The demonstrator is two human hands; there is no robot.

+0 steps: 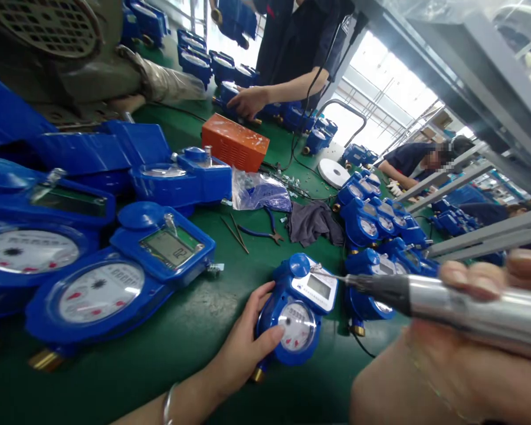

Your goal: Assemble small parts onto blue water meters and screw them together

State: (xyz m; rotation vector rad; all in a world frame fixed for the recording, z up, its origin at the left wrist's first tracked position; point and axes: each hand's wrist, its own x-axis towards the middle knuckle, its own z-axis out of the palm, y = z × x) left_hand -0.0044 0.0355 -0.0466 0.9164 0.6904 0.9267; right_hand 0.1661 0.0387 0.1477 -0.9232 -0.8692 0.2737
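Note:
My left hand (252,336) grips the side of a blue water meter (272,307), its thumb lying over the edge of the round dial. This meter rests on the green bench and has a white display panel (321,286) and a brass end. In my right hand (473,330) is a silver electric screwdriver (451,301) with a black nose. Its thin bit points left and reaches the top of the display panel, near a small metallic piece; whether it touches a screw I cannot make out.
More blue meters (115,283) stand at the left, others (367,212) at the right. Behind lie pliers (272,227), tweezers (235,233), a grey cloth (314,223), a plastic bag (261,192) and an orange box (234,141). A co-worker's hand (250,101) touches a meter beyond.

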